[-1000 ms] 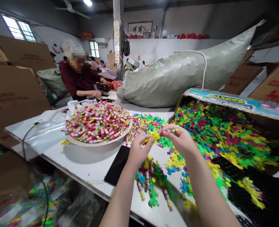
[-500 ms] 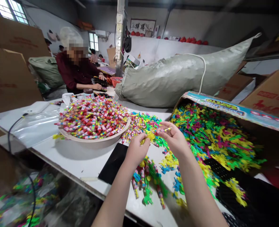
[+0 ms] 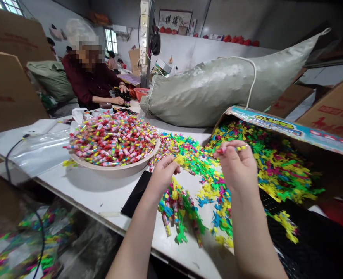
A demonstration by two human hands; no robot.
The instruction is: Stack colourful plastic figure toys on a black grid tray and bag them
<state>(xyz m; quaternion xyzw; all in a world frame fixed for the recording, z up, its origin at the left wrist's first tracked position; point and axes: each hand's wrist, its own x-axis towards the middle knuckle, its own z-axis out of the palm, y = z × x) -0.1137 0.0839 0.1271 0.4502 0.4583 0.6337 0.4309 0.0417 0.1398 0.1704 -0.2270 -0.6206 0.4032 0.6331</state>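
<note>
My left hand [image 3: 162,176] pinches a small yellow plastic figure [image 3: 179,159] between thumb and fingers. To its right, my right hand [image 3: 241,170] grips a thin candy-filled tube [image 3: 241,148] with pink and yellow parts. Both hands are raised above the white table, apart from each other. Below them lies a bunch of tubes with coloured figures [image 3: 175,209], close to a black flat sheet [image 3: 136,193] partly hidden by my left forearm. Loose yellow, green, blue and pink figures [image 3: 206,195] are spread beside my right wrist.
A wide basin [image 3: 121,166] heaped with filled tubes stands left. An open carton [image 3: 293,130] spills figures at right, before a big grey-green sack [image 3: 206,97]. Across the table a co-worker [image 3: 84,81] handles a black tray [image 3: 122,95]. Black trays lie lower right.
My hands have moved apart: the right went right with the tube, the left slightly left and up with the yellow figure. The camera view has shifted a little.
</note>
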